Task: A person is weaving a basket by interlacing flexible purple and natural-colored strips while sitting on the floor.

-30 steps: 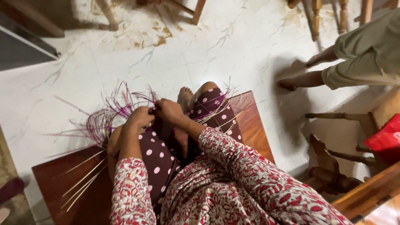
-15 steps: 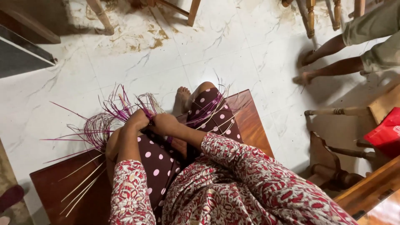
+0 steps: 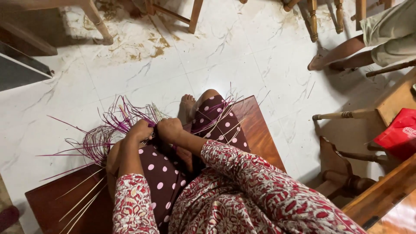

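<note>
Left hand: the left hand (image 3: 139, 131) is curled tight around a gathered bunch of purple cane strands (image 3: 108, 130), knuckles up, just above the lap.
Right hand: the right hand (image 3: 170, 129) sits touching the left, fingers folded under; it seems to pinch the same bunch, though what lies under the fingers is hidden.
Weaving: the strands fan out from both fists toward the left and away from the body, over the white marble floor (image 3: 242, 65); their long run points outward from the left hand, so that hand is the nearer to the loose ends.
Pale strips: thin pale cane strips (image 3: 84, 199) lie slanted on the low wooden platform (image 3: 260, 130), near the left elbow, apart from the hands.
Seat: the person sits on that platform in a polka-dot skirt (image 3: 162, 173), one bare foot (image 3: 187, 106) just beyond the fists.
Around: another person's legs (image 3: 342, 54) stand well apart at the far right, beside chair legs; a red bag (image 3: 401, 134) rests on furniture to the right.
</note>
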